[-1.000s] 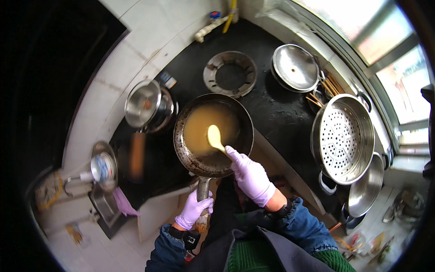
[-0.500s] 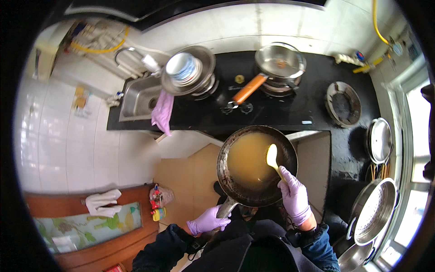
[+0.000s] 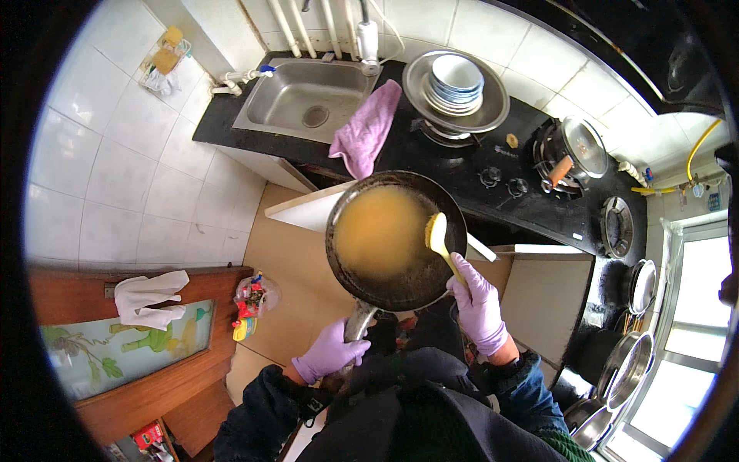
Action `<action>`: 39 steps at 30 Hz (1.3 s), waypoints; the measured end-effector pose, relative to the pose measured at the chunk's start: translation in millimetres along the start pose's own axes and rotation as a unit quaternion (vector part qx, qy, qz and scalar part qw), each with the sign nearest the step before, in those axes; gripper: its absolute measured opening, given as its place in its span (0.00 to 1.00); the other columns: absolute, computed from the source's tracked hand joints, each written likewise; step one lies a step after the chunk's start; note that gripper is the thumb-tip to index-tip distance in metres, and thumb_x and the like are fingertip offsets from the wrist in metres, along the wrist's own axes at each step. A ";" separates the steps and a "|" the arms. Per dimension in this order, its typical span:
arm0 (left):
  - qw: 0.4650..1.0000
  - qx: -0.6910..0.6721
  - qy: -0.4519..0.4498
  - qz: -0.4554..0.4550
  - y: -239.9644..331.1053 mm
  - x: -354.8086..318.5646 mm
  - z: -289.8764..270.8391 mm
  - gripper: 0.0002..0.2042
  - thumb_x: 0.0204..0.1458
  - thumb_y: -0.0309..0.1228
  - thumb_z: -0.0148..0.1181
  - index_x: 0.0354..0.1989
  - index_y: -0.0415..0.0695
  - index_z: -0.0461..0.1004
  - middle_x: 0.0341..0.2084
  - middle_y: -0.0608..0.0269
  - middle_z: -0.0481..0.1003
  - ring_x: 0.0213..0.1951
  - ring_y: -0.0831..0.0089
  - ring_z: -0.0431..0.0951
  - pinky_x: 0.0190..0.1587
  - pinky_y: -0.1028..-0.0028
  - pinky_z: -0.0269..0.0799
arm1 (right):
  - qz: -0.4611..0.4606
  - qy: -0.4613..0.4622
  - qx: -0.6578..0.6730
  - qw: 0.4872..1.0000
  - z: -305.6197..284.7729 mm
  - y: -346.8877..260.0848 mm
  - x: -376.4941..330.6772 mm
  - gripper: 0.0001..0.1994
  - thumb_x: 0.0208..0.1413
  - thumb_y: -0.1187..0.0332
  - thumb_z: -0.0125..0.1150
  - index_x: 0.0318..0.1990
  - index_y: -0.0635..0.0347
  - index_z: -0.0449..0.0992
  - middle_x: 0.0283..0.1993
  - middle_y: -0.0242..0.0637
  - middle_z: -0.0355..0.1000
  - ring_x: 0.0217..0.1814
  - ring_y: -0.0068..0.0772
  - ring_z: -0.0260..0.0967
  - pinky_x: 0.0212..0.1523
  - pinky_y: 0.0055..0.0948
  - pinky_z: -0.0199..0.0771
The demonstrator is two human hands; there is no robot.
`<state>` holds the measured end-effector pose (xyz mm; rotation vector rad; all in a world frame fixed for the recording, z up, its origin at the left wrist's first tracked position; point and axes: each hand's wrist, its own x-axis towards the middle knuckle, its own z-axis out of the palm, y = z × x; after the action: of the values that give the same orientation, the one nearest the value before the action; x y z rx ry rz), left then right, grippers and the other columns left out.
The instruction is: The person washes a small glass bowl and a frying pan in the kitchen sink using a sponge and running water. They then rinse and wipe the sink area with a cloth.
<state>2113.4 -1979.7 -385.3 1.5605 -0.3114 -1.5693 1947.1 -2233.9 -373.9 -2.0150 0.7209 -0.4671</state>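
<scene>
My left hand (image 3: pixel 332 353), in a lilac glove, is closed around the grey handle of a dark, worn frying pan (image 3: pixel 392 296). The pan is held up in front of me, off the counter, with murky yellow-brown water (image 3: pixel 381 231) in it. In my right hand (image 3: pixel 479 308), gloved the same way, is a pale yellow dish brush (image 3: pixel 437 235). Its bristled head is over the pan's right inner side; whether it touches the metal I cannot tell.
Beyond the pan are a steel sink (image 3: pixel 304 100), a pink cloth (image 3: pixel 368 131) over the counter's edge and a steel basin (image 3: pixel 493 100) with stacked bowls (image 3: pixel 456 81). A lidded pot (image 3: pixel 583 146) sits on the stove. An open white cabinet door (image 3: pixel 308 212) projects below the counter.
My view has turned left, and the pan has come round toward the sink side. Both hands keep their holds; the brush stays over the pan's right side.
</scene>
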 end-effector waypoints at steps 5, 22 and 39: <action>0.998 -0.061 0.008 0.004 29.1 3.9 -71.3 0.11 0.59 0.26 0.60 0.44 0.38 0.66 0.25 0.63 0.73 0.25 0.74 0.77 0.30 0.73 0.72 | -0.003 -0.034 -0.022 0.999 51.6 -33.0 50.2 0.21 0.60 0.75 0.61 0.61 0.58 0.72 0.52 0.51 0.77 0.52 0.48 0.78 0.51 0.33 0.77; 0.990 -0.128 0.060 0.024 170.8 130.7 -234.7 0.08 0.59 0.29 0.58 0.40 0.40 0.68 0.25 0.63 0.73 0.25 0.74 0.76 0.30 0.73 0.73 | -0.104 0.000 0.024 0.994 164.3 -78.8 327.7 0.22 0.57 0.79 0.62 0.60 0.59 0.73 0.41 0.49 0.78 0.36 0.44 0.80 0.40 0.31 0.79; 0.939 -0.311 -0.143 -0.040 243.1 204.3 -414.6 0.13 0.63 0.35 0.58 0.47 0.39 0.68 0.28 0.67 0.72 0.29 0.73 0.75 0.32 0.72 0.71 | -0.017 0.116 -0.122 0.986 241.4 -134.4 380.5 0.22 0.62 0.81 0.52 0.63 0.66 0.69 0.38 0.42 0.75 0.38 0.27 0.73 0.43 0.26 0.75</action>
<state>2618.8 -2104.6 -427.5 0.8654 0.0958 -1.7397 2415.6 -2272.9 -365.1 -2.2262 0.9243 -0.6693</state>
